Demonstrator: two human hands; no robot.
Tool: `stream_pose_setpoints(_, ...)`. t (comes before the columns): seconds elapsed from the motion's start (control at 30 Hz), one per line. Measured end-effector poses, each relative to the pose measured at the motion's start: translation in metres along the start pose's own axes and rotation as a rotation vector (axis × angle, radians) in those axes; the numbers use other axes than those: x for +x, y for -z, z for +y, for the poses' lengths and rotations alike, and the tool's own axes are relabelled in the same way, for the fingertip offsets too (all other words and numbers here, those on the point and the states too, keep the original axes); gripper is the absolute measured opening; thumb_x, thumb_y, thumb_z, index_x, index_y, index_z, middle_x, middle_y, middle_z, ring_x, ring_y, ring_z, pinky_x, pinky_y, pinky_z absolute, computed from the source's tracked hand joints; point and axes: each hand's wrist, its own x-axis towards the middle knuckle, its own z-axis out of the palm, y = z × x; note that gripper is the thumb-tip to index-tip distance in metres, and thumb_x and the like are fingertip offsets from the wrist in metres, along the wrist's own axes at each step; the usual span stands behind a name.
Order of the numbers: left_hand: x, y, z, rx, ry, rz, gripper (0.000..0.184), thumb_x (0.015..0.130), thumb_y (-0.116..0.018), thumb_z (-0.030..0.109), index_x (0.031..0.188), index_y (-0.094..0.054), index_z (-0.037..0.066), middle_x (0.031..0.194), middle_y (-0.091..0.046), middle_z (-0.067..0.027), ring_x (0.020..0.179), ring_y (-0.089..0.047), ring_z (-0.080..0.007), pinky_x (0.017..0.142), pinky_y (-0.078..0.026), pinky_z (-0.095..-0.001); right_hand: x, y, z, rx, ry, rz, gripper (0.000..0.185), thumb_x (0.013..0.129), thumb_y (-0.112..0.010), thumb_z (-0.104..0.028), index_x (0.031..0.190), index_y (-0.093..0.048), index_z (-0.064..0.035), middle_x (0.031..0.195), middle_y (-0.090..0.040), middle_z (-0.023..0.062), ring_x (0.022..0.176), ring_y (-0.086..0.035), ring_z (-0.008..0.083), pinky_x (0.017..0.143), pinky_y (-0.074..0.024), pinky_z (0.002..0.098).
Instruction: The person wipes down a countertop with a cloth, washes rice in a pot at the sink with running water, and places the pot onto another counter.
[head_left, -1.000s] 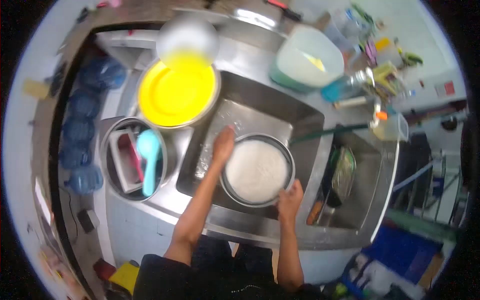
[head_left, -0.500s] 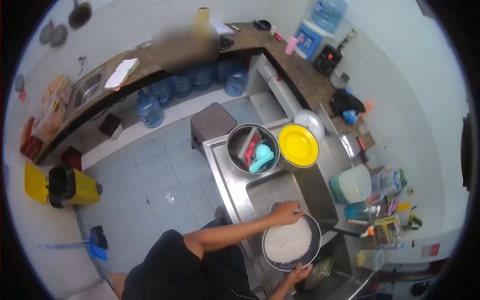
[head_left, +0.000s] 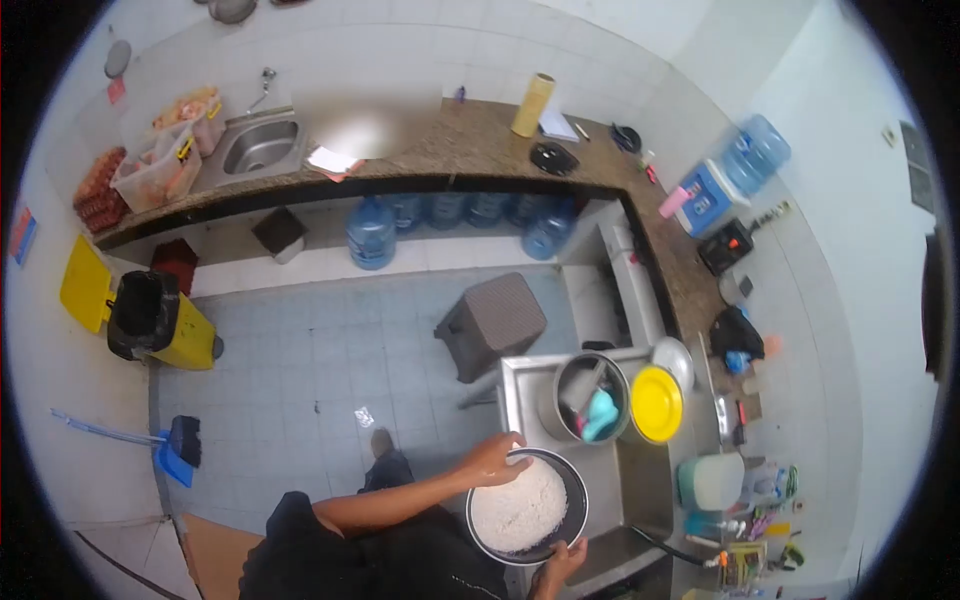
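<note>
A round metal pot point(head_left: 574, 530) holds white grains point(head_left: 520, 508) that look like rice. It is at the bottom middle, over the near edge of the sink point(head_left: 645, 485). My left hand point(head_left: 494, 461) grips the upper left rim, its thumb reaching inside. At the lower right rim, my right hand point(head_left: 563, 565) is closed on the pot, fingers on the edge. The pot is slightly tilted, with the grains lying toward its left side.
Beside the sink stand a steel pot point(head_left: 552, 408) with a turquoise scoop point(head_left: 600, 414) and a yellow basin point(head_left: 657, 404). A brown stool point(head_left: 500, 315) is on the floor. Further left are a yellow bin point(head_left: 185, 335) and a blue dustpan point(head_left: 175, 466).
The pot, held in both hands, has been lifted out of the sink and carried left toward my body. My view has turned left, bringing the floor and far counter into sight.
</note>
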Motion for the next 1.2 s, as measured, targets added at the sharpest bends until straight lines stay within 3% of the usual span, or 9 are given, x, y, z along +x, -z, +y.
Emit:
stream_pose_setpoints(0.23,0.022,0.17,-0.063,-0.017,0.067,0.299,0.023,0.079,-0.052,0.011,0.1,-0.06,0.005,0.1,-0.059,-0.0185,0.096,-0.057,-0.0339,0.084,-0.044,-0.0424,0.019,-0.186,-0.028,0.005,0.022,-0.254,0.021,0.065,-0.047,0.009,0.071,-0.036,-0.0078,0.071,-0.037,-0.0013,0.062,-0.037,0.0073,0.053,-0.0342,0.0209)
stream_pose_setpoints(0.47,0.037,0.316,-0.088,-0.066,0.233,0.56,0.024,0.081,-0.058,0.02,0.1,-0.061,0.005,0.09,-0.062,-0.0174,0.085,-0.06,-0.0324,0.076,-0.046,-0.0393,0.057,-0.364,-0.052,-0.01,0.15,-0.552,0.022,0.064,-0.048,0.008,0.068,-0.035,-0.0086,0.066,-0.031,-0.0041,0.057,-0.032,0.0058,0.05,-0.0283,0.021)
stream_pose_setpoints(0.67,0.063,0.4,-0.138,-0.208,0.297,0.769,0.028,0.082,-0.063,0.025,0.099,-0.062,0.003,0.087,-0.063,-0.0101,0.083,-0.06,-0.0222,0.076,-0.046,-0.0331,0.083,-0.522,-0.088,-0.059,0.183,-0.84,0.022,0.065,-0.049,0.008,0.065,-0.033,-0.0083,0.064,-0.026,-0.0054,0.057,-0.029,0.0061,0.05,-0.0233,0.0223)
stream_pose_setpoints(0.73,0.077,0.429,-0.149,-0.201,0.295,0.874,0.027,0.082,-0.063,0.024,0.1,-0.062,0.003,0.088,-0.062,-0.01,0.084,-0.059,-0.02,0.075,-0.046,-0.0317,0.09,-0.576,-0.097,-0.087,0.263,-0.903,0.022,0.065,-0.049,0.007,0.064,-0.033,-0.0078,0.063,-0.026,-0.0043,0.057,-0.028,0.007,0.05,-0.0244,0.0231)
stream_pose_setpoints(0.77,0.084,0.444,-0.153,-0.197,0.355,0.91,0.023,0.085,-0.06,0.018,0.101,-0.062,0.001,0.085,-0.058,-0.0048,0.085,-0.054,-0.0141,0.075,-0.043,-0.0279,0.097,-0.605,-0.096,-0.1,0.291,-0.93,0.022,0.065,-0.05,0.006,0.064,-0.033,-0.0071,0.062,-0.026,-0.0037,0.057,-0.028,0.0075,0.051,-0.0248,0.0232)
stream_pose_setpoints(0.93,0.111,0.525,-0.147,-0.338,0.463,1.02,0.023,0.085,-0.06,0.017,0.101,-0.061,0.0,0.091,-0.059,-0.0058,0.089,-0.053,-0.0148,0.079,-0.041,-0.0276,0.105,-0.724,-0.125,-0.179,0.209,-1.088,0.021,0.065,-0.052,0.004,0.066,-0.033,-0.0044,0.061,-0.026,-0.0008,0.059,-0.03,0.0091,0.051,-0.0262,0.0252)
stream_pose_setpoints(1.03,0.123,0.57,-0.153,-0.271,0.463,1.174,0.025,0.086,-0.059,0.018,0.103,-0.06,-0.001,0.093,-0.059,-0.0054,0.088,-0.053,-0.0136,0.078,-0.041,-0.0257,0.105,-0.798,-0.145,-0.149,0.352,-1.202,0.021,0.066,-0.049,0.007,0.066,-0.034,-0.0075,0.063,-0.028,-0.005,0.057,-0.031,0.0058,0.049,-0.0246,0.0237)
stream_pose_setpoints(1.1,0.132,0.603,-0.165,-0.322,0.451,1.203,0.026,0.087,-0.059,0.019,0.104,-0.06,-0.001,0.093,-0.059,-0.005,0.086,-0.054,-0.0133,0.077,-0.042,-0.025,0.104,-0.848,-0.156,-0.143,0.278,-1.275,0.019,0.066,-0.055,0.0,0.069,-0.036,-0.0016,0.06,-0.029,0.0027,0.056,-0.033,0.0113,0.051,-0.0296,0.0278)
stream_pose_setpoints(1.2,0.146,0.658,-0.184,-0.451,0.463,1.218,0.029,0.088,-0.058,0.022,0.107,-0.06,0.0,0.094,-0.06,-0.0046,0.083,-0.055,-0.012,0.074,-0.043,-0.0242,0.091,-0.911,-0.192,-0.125,0.374,-1.287,0.017,0.066,-0.055,-0.001,0.07,-0.038,-0.0015,0.059,-0.031,0.0032,0.057,-0.036,0.0123,0.051,-0.0312,0.0284)
